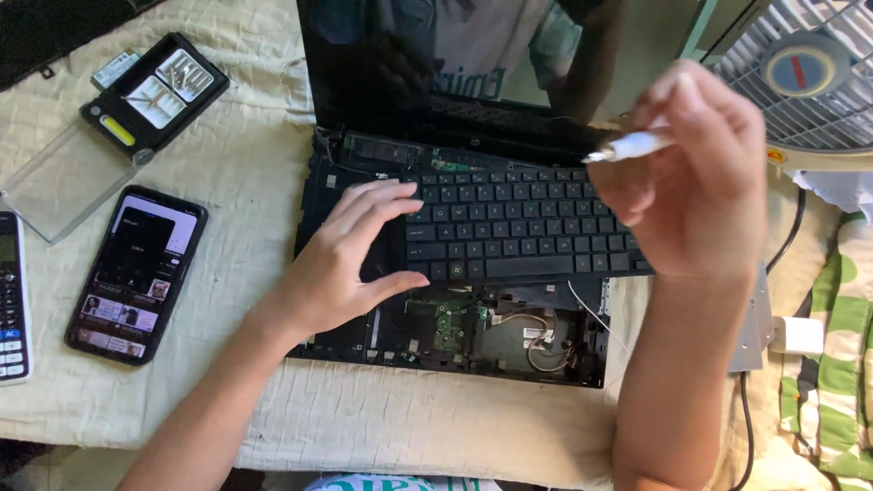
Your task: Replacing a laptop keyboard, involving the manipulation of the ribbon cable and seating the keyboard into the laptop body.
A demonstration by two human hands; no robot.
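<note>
Your left hand lay flat and unclenched on the left end of the keyboard, fingers spread over the keys and thumb stretched along its lower edge, gripping nothing. The keyboard sat on a black laptop whose palm rest was off, so the green circuit board and loose wires showed below the keys. The laptop stood at the middle of the cloth-covered table, its front just short of the near edge and its dark screen tilted up towards the far edge.

Your right hand was raised above the right end of the keyboard, fingers closed around a thin white tool whose tip pointed left; it was too blurred to tell what kind of tool it was.

Towards the left edge of the table lay a phone with its screen lit, and a calculator sat right at that edge. Near the far left corner an open black case of screwdriver bits rested beside its clear lid. At the far right corner stood a fan, and a black cable ran down the right side past a white charger.
</note>
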